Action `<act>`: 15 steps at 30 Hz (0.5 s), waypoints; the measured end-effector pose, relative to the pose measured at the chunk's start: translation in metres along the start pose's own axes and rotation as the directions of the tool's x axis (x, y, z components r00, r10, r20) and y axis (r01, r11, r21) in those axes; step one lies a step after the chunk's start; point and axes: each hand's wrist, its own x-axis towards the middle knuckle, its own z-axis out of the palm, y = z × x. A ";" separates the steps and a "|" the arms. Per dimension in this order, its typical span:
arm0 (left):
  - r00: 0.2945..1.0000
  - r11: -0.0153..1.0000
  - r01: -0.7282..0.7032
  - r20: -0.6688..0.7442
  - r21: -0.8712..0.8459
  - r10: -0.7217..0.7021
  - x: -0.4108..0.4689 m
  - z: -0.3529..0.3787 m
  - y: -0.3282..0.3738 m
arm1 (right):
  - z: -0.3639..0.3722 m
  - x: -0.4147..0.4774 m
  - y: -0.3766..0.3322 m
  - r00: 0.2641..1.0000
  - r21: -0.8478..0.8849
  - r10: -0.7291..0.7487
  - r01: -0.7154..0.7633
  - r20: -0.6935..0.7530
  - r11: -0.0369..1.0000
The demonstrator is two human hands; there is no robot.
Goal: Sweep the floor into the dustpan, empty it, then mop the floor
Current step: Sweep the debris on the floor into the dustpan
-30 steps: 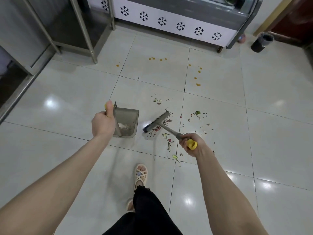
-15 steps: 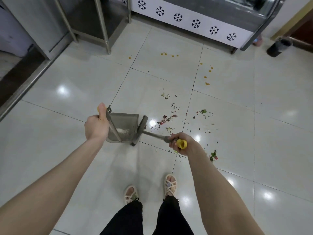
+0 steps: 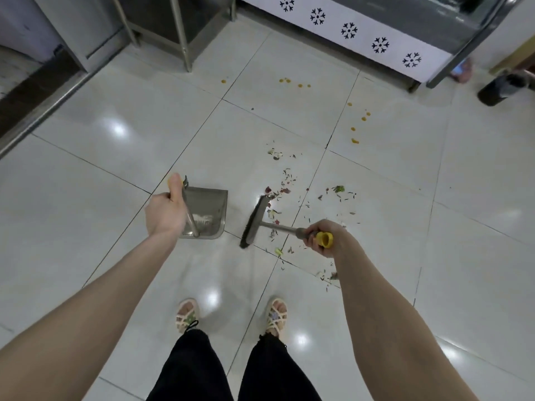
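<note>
Dustpan [image 3: 207, 211] in left hand [image 3: 165, 211]; broom [image 3: 254, 221] in right hand [image 3: 324, 237], just beside.

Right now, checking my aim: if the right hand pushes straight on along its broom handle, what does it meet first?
Probably the dustpan, whose near edge faces the broom head ahead of the right hand; bare floor between.

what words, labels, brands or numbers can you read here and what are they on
None: no word, number or brand is readable in this view.
white panel: only black snowflake-like motifs, a pattern, not lettering.
dustpan and broom: no label shows on either.
dark bin: blurred, nothing legible.
</note>
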 end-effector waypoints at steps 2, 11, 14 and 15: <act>0.999 0.999 0.034 -0.024 -0.019 -0.034 -0.015 0.019 0.005 | -0.033 -0.001 -0.012 1.000 0.005 0.004 -0.004 -0.010 1.000; 0.988 0.982 0.132 -0.062 -0.133 -0.142 -0.072 0.079 0.015 | -0.129 -0.006 -0.041 0.996 -0.098 -0.073 0.067 -0.056 0.993; 0.991 0.984 0.116 -0.049 -0.133 -0.123 -0.081 0.088 0.021 | -0.147 -0.017 -0.049 0.998 -0.142 -0.054 0.051 -0.014 0.989; 0.992 0.985 0.111 -0.047 -0.134 -0.118 -0.084 0.089 0.022 | -0.153 -0.021 -0.052 0.999 -0.150 -0.037 0.037 -0.001 0.988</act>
